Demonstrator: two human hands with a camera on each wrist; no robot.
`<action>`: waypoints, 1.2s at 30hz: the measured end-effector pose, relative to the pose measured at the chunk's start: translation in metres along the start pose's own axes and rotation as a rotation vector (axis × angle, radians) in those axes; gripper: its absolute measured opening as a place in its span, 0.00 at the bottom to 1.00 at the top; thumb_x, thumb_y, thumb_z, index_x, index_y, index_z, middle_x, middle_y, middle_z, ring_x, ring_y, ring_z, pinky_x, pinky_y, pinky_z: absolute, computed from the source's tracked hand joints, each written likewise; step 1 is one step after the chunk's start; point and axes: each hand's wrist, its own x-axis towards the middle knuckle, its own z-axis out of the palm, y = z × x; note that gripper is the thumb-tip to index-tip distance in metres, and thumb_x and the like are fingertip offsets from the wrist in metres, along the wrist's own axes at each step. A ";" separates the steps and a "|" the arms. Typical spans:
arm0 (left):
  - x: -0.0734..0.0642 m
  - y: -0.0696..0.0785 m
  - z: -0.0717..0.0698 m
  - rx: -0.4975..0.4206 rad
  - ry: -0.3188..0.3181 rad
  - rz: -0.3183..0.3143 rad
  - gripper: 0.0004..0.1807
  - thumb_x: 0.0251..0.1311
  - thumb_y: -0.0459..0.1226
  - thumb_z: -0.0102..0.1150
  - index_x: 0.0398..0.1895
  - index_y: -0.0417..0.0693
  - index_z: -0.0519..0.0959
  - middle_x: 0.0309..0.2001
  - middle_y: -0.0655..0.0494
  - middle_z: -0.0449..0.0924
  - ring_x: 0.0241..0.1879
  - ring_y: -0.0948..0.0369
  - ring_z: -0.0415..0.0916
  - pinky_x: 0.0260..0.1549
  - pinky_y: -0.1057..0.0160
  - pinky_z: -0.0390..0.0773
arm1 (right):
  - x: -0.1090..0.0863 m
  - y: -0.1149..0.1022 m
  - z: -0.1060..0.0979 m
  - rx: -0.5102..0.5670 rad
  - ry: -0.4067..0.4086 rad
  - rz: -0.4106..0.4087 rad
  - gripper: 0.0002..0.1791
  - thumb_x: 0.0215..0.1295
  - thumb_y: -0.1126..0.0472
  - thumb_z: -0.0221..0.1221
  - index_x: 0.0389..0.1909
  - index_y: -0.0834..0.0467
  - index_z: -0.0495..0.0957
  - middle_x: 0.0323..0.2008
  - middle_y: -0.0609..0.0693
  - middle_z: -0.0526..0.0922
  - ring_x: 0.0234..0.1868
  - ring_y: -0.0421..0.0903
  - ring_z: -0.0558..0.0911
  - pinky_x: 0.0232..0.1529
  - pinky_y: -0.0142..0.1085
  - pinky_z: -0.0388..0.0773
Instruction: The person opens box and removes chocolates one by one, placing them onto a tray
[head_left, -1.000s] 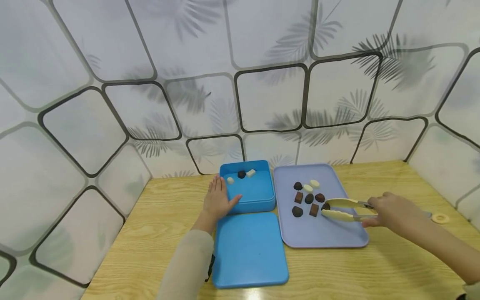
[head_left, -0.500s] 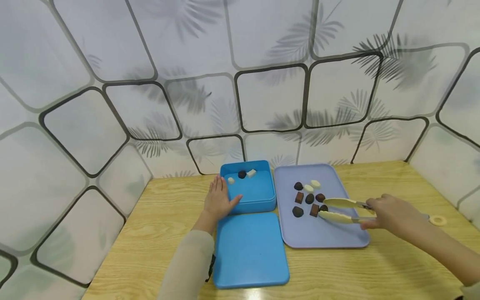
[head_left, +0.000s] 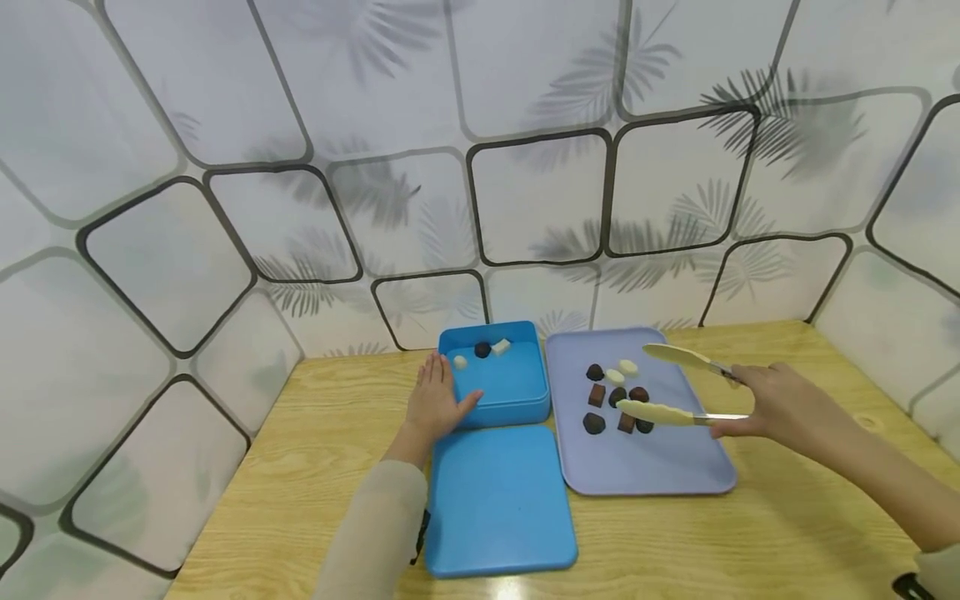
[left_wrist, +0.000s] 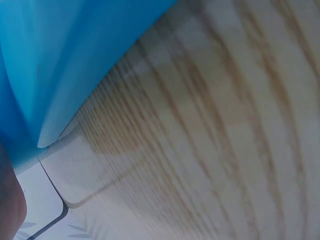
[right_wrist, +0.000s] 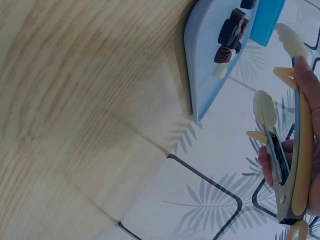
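My right hand grips a pair of tongs with cream scalloped tips. In the head view the tips stand wide apart over the lilac tray, with nothing between them. Several chocolates, dark, brown and white, sit on that tray, and the lower tip overlaps some of them. My left hand rests on the left rim of a blue box, fingers straight and thumb over its front edge. Inside the box lie a dark chocolate and two white ones.
A flat blue lid lies in front of the box, beside the lilac tray. All stand on a wood-grain table. A patterned curtain-like backdrop rises behind and on both sides.
The tongs have opened wider and lifted off the dark chocolate, which now lies against the brown square one on the tray. My left hand has stayed on the box.
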 end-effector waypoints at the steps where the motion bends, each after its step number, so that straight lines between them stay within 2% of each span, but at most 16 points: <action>1: 0.000 0.000 0.000 -0.004 0.000 0.001 0.51 0.65 0.62 0.41 0.70 0.26 0.46 0.72 0.31 0.43 0.73 0.43 0.38 0.71 0.50 0.43 | 0.003 -0.001 0.000 0.012 0.003 0.003 0.42 0.31 0.35 0.72 0.36 0.67 0.76 0.29 0.56 0.83 0.28 0.57 0.78 0.31 0.52 0.75; 5: -0.001 0.000 0.001 -0.013 0.005 0.005 0.50 0.65 0.61 0.42 0.70 0.26 0.46 0.72 0.31 0.44 0.73 0.43 0.37 0.71 0.50 0.43 | 0.013 -0.006 0.001 0.059 -0.018 0.031 0.44 0.33 0.34 0.71 0.36 0.69 0.74 0.25 0.54 0.79 0.26 0.54 0.76 0.28 0.49 0.74; 8: -0.001 0.000 0.001 -0.020 0.014 0.011 0.50 0.65 0.61 0.42 0.70 0.26 0.47 0.72 0.31 0.44 0.73 0.43 0.38 0.71 0.50 0.43 | 0.021 -0.012 0.001 0.042 -0.009 0.021 0.49 0.34 0.33 0.71 0.40 0.74 0.72 0.27 0.60 0.79 0.28 0.57 0.77 0.30 0.51 0.73; 11: 0.000 -0.001 0.002 -0.035 0.017 0.012 0.50 0.65 0.62 0.41 0.70 0.26 0.47 0.72 0.31 0.43 0.73 0.43 0.37 0.71 0.49 0.43 | 0.027 -0.017 0.002 0.006 0.035 -0.023 0.52 0.32 0.32 0.71 0.42 0.76 0.73 0.32 0.66 0.80 0.33 0.62 0.78 0.35 0.54 0.74; 13: 0.000 -0.001 0.002 -0.042 0.016 0.013 0.52 0.65 0.64 0.38 0.70 0.26 0.46 0.72 0.31 0.43 0.73 0.43 0.37 0.71 0.49 0.43 | 0.032 -0.021 0.002 0.000 0.062 -0.037 0.53 0.32 0.32 0.71 0.44 0.77 0.73 0.33 0.68 0.80 0.35 0.64 0.78 0.38 0.55 0.74; 17: 0.000 -0.002 0.002 -0.047 0.021 0.022 0.58 0.60 0.72 0.25 0.70 0.26 0.47 0.72 0.31 0.42 0.73 0.42 0.37 0.71 0.49 0.44 | 0.042 -0.028 0.002 0.002 0.064 -0.039 0.52 0.33 0.33 0.71 0.44 0.76 0.73 0.34 0.68 0.79 0.36 0.64 0.78 0.39 0.55 0.74; 21: 0.000 -0.003 0.003 -0.042 0.020 0.026 0.65 0.51 0.76 0.11 0.70 0.26 0.47 0.72 0.31 0.42 0.73 0.42 0.38 0.71 0.49 0.44 | 0.053 -0.032 0.000 -0.004 0.036 -0.040 0.50 0.37 0.34 0.70 0.44 0.76 0.73 0.36 0.67 0.79 0.37 0.63 0.78 0.39 0.55 0.75; 25: 0.000 -0.004 0.004 -0.028 0.025 0.022 0.68 0.46 0.77 0.04 0.70 0.26 0.47 0.72 0.31 0.42 0.73 0.42 0.38 0.71 0.49 0.44 | 0.064 -0.036 -0.001 -0.007 -0.002 -0.035 0.49 0.40 0.33 0.69 0.45 0.75 0.73 0.38 0.68 0.79 0.38 0.64 0.77 0.41 0.54 0.74; 29: 0.000 -0.004 0.004 -0.042 0.044 0.027 0.68 0.46 0.77 0.05 0.70 0.25 0.47 0.72 0.30 0.43 0.73 0.42 0.38 0.71 0.48 0.45 | 0.075 -0.042 -0.002 -0.013 -0.035 -0.036 0.48 0.41 0.35 0.69 0.46 0.76 0.73 0.38 0.68 0.79 0.39 0.64 0.77 0.42 0.54 0.75; 36: -0.001 -0.003 0.004 -0.037 0.037 0.028 0.67 0.47 0.77 0.06 0.70 0.26 0.47 0.72 0.31 0.42 0.73 0.42 0.38 0.71 0.48 0.44 | 0.092 -0.055 -0.003 0.010 -0.090 -0.053 0.46 0.42 0.35 0.69 0.45 0.74 0.75 0.34 0.64 0.80 0.37 0.61 0.76 0.37 0.51 0.76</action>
